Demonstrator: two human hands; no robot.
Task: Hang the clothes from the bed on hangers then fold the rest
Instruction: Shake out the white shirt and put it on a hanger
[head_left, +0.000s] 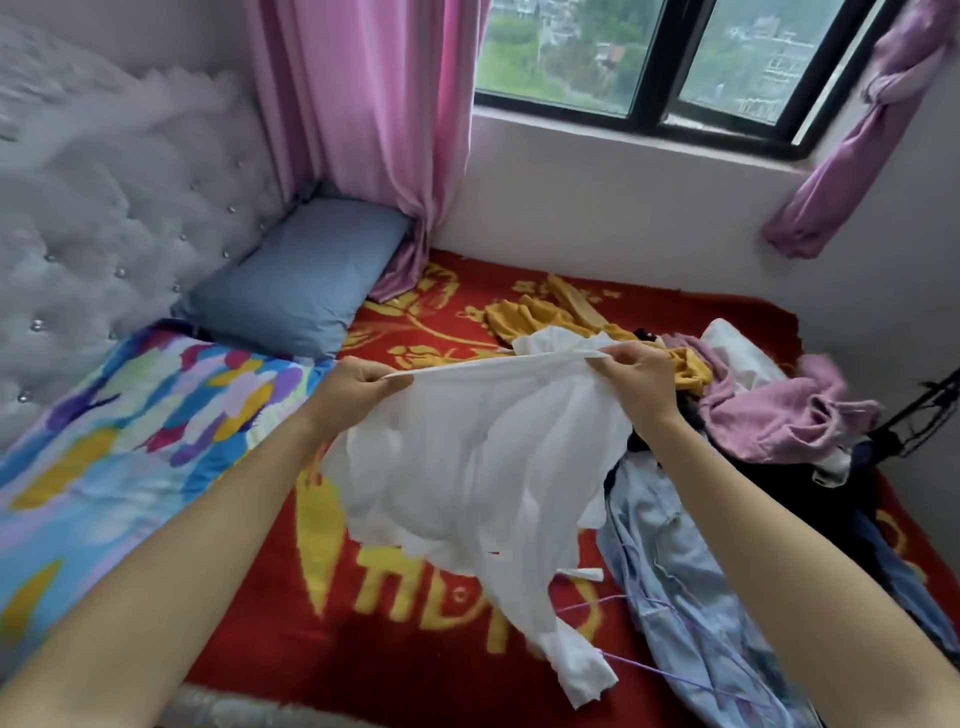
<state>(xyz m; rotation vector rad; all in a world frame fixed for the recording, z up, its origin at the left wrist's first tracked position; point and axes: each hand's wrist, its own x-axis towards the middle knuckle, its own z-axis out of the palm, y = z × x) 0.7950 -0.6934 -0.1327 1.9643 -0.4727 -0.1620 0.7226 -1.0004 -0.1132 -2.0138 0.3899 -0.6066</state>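
1. Left hand (358, 387): one end of the top hem of a white garment (467, 467) is being pinched between thumb and curled fingers.
2. Right hand (636, 376): the other end of that hem is being pinched likewise.
3. The garment is being held stretched over the middle of the red blanket (415, 649), with its lower part hanging down.
4. Light blue garment (675, 571), pink garment (769, 410) and yellow garment (524, 317): being kept heaped along the blanket's right edge.
5. Blue pillow (301, 275): being kept at the far left corner.

Soft daylight from window (644, 62); edges warped, headboard (104, 182) blurred.
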